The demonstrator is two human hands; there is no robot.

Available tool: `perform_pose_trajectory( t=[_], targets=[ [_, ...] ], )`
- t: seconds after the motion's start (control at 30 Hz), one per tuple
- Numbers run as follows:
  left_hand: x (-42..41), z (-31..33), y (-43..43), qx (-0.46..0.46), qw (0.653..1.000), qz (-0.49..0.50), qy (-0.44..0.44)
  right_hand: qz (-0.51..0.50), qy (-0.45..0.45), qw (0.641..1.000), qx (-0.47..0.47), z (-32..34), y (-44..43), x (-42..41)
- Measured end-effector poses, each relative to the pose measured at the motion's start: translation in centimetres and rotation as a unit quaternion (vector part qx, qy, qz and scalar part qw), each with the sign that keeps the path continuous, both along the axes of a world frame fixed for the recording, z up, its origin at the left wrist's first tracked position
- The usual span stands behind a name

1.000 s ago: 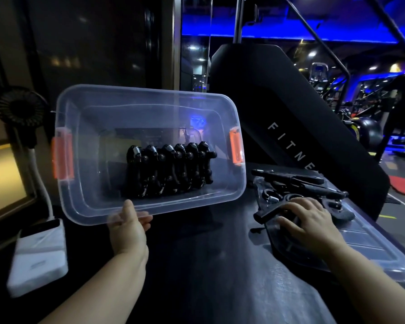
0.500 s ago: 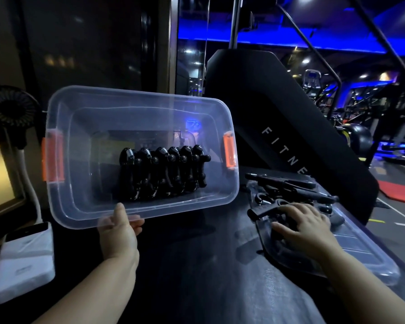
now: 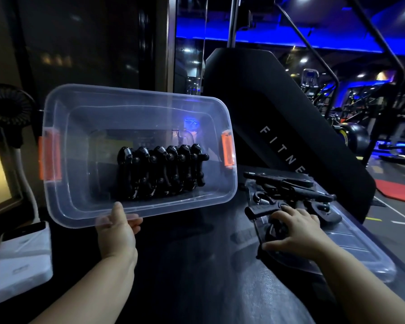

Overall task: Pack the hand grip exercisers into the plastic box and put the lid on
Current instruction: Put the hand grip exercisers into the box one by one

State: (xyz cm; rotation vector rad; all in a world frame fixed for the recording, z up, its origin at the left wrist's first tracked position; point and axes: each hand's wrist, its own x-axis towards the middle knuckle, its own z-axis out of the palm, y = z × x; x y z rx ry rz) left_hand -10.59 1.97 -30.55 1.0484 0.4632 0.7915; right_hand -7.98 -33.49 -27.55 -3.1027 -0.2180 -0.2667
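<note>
Left hand (image 3: 117, 230): grips the near rim of the plastic box (image 3: 136, 97), holding it tilted above the tabletop (image 3: 197, 265).
Hand grip exercisers (image 3: 161, 174): a black row inside the box, against its lower wall.
Right hand (image 3: 295, 232): rests on loose exercisers (image 3: 290, 191) on the clear lid (image 3: 360, 256); whether it grips one cannot be told.
</note>
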Motion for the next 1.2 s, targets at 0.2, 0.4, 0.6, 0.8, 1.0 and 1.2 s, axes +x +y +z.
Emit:
perform_pose_trajectory(
  t=[0.2, 0.4, 0.6, 0.8, 1.0, 1.2],
  targets=[
    [-0.2, 0.2, -0.1, -0.001, 1.0, 0.0, -0.003, 0.004, -0.067, 0.998, -0.018, -0.1, 1.0, -0.1],
    [-0.3, 0.4, -0.3, -0.003, 1.0, 0.003, 0.004, 0.015, -0.115, 0.981, 0.154, 0.4, 2.4, -0.1],
    [-0.2, 0.2, -0.2, -0.001, 1.0, 0.003, 0.005, -0.07, -0.117, 0.943, 0.302, 2.1, 2.4, 0.2],
    [-0.2, 0.4, -0.2, -0.003, 1.0, 0.003, 0.008, -0.06, -0.058, 0.814, 0.575, 3.5, 2.6, 1.0],
    [-0.3, 0.4, -0.2, -0.008, 1.0, 0.002, 0.009, -0.026, 0.007, 0.763, 0.645, 5.1, 5.3, 0.1],
    [-0.3, 0.3, -0.1, -0.02, 1.0, -0.007, 0.007, 0.074, 0.096, 0.734, 0.668, 7.5, 9.2, -1.2]
  ],
)
